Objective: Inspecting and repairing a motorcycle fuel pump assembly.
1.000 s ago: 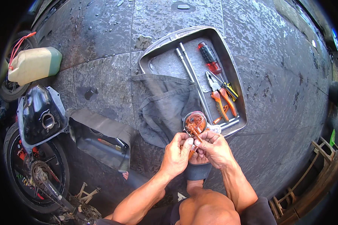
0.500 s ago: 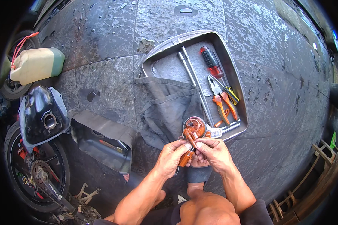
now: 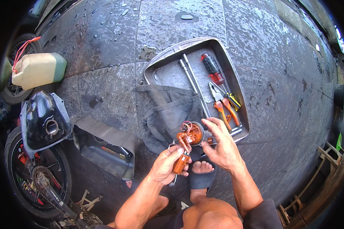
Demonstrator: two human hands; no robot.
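My left hand (image 3: 166,167) grips the lower end of an orange-brown fuel pump (image 3: 184,141), a plastic unit with a round flange and pinkish looped wires. Beside the flange, my right hand (image 3: 224,149) is open, fingers apart; its thumb is close to the flange's edge, and contact is hard to tell. Just beyond the pump, a dark grey cloth (image 3: 170,110) drapes over the side of a metal-rimmed tray (image 3: 193,42). Inside the tray lie orange-handled pliers (image 3: 220,103), a red-and-black screwdriver (image 3: 213,68) and long metal rods (image 3: 195,84).
At the left, a black fuel tank (image 3: 42,110) with a round hole sits above a motorcycle wheel (image 3: 11,168). A pale jerrycan (image 3: 40,69) stands behind it. A grey open cover (image 3: 107,128) holds small tools. A wooden bench (image 3: 328,183) is at the right edge.
My right hand has let go of the pump's middle and opened beside its flange. The pump has tilted left and moved slightly lower in my left hand.
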